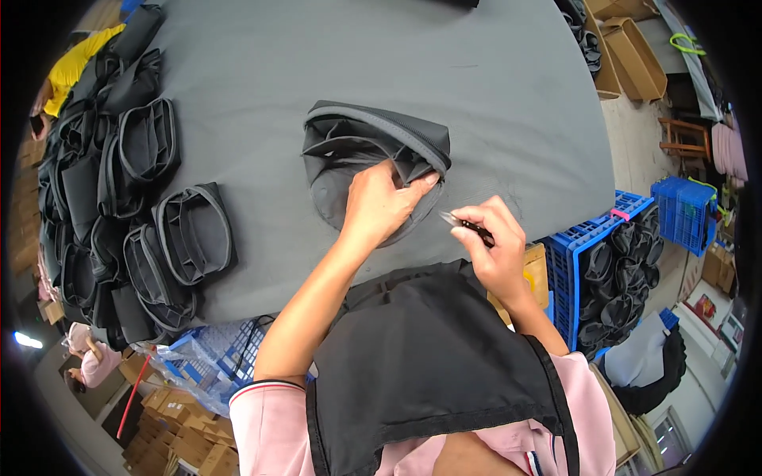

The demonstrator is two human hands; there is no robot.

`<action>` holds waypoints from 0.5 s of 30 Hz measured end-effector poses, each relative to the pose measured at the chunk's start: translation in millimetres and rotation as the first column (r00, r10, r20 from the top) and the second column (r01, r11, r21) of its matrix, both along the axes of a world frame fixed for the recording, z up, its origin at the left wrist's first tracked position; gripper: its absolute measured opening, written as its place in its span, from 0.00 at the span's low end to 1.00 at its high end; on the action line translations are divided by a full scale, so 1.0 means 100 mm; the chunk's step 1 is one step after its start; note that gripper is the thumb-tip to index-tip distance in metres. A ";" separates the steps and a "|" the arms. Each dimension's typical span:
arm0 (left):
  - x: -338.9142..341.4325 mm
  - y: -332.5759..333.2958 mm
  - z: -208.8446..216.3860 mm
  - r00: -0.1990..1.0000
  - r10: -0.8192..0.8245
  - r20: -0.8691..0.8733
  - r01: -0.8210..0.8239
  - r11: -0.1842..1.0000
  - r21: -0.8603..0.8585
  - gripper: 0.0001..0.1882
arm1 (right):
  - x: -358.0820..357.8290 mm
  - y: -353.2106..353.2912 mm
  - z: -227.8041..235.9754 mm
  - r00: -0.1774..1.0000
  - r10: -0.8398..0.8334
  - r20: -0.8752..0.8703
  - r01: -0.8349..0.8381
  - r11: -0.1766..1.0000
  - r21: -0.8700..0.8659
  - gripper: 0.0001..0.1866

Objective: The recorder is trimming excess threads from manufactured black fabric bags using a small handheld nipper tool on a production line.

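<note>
A dark grey fabric pouch (329,170) with a zipper edge and inner compartments lies open on the table in front of me. My left hand (371,205) reaches into its mouth, thumb and fingers closed on the pouch's right rim near the zipper end. In my right hand (498,242) is a small pair of black thread snips (474,230), held between thumb and fingers. The metal tips point left toward the pouch's rim, a short gap from it. The fingertips of my left hand are partly hidden inside the pouch.
A grey cloth covers the table (524,103). Many similar pouches (194,234) are heaped along the left side. At the right edge stands a blue crate (565,293) of black pouches. Cardboard boxes (635,59) lie beyond. A person in yellow (83,63) is at the far left.
</note>
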State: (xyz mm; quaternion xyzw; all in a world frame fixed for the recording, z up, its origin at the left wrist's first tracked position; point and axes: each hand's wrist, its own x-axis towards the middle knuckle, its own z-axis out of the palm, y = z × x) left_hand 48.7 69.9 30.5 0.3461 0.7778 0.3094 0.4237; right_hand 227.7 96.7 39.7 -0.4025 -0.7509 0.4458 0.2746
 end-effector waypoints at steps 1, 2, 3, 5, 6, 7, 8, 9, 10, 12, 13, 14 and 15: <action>0.01 0.03 0.03 0.999 -0.032 -0.006 0.032 0.998 -0.055 0.24 | 0.00 -0.03 0.01 1.000 -0.005 0.001 0.005 1.000 0.001 0.07; 0.03 0.02 -0.01 1.000 -0.018 -0.005 0.018 0.999 -0.033 0.25 | -0.01 -0.06 0.02 1.000 0.023 0.015 -0.023 1.000 0.008 0.08; 0.04 0.01 -0.03 1.000 -0.023 -0.003 0.022 0.999 -0.033 0.25 | -0.02 -0.09 0.02 0.998 0.050 0.029 -0.051 0.999 0.015 0.09; 0.06 0.02 -0.05 1.000 -0.014 0.021 0.014 1.000 0.004 0.25 | -0.02 -0.09 -0.02 0.996 0.078 0.044 -0.079 0.996 0.029 0.09; 0.07 0.03 -0.06 1.000 -0.015 0.022 0.014 1.000 0.004 0.25 | -0.02 -0.09 -0.04 0.993 0.089 0.073 -0.095 0.992 0.081 0.09; 0.07 0.05 -0.06 1.000 -0.018 0.021 0.018 1.000 -0.015 0.24 | -0.03 -0.08 -0.06 0.990 0.099 0.102 -0.112 0.985 0.131 0.09; 0.08 0.08 -0.08 1.000 -0.021 0.020 0.022 0.999 -0.034 0.24 | -0.03 -0.05 -0.09 0.990 0.100 0.103 -0.112 0.985 0.128 0.09; 0.08 0.11 -0.13 1.000 -0.021 0.022 0.021 0.999 -0.037 0.24 | -0.04 0.00 -0.13 0.985 0.116 0.130 -0.141 0.968 0.208 0.09; 0.08 0.11 -0.10 1.000 -0.021 0.014 0.022 1.000 -0.022 0.25 | -0.02 0.01 -0.09 0.980 0.128 0.154 -0.169 0.939 0.299 0.10; 0.09 0.12 0.00 1.000 -0.014 -0.004 0.014 1.000 0.007 0.25 | 0.01 0.03 0.01 0.984 0.128 0.125 -0.164 0.923 0.349 0.10; 0.06 0.14 0.05 0.999 -0.029 0.013 0.030 0.999 -0.019 0.25 | -0.01 0.06 0.03 0.986 0.140 0.093 -0.165 0.907 0.387 0.11; -0.02 0.13 0.07 1.000 -0.022 0.011 0.022 0.999 -0.048 0.26 | -0.04 0.06 -0.02 0.991 0.134 0.010 -0.132 0.956 0.263 0.12; -0.10 0.14 0.10 0.995 -0.093 -0.027 0.087 0.981 -0.171 0.27 | -0.05 0.04 -0.03 0.989 0.132 -0.074 -0.121 0.984 0.130 0.13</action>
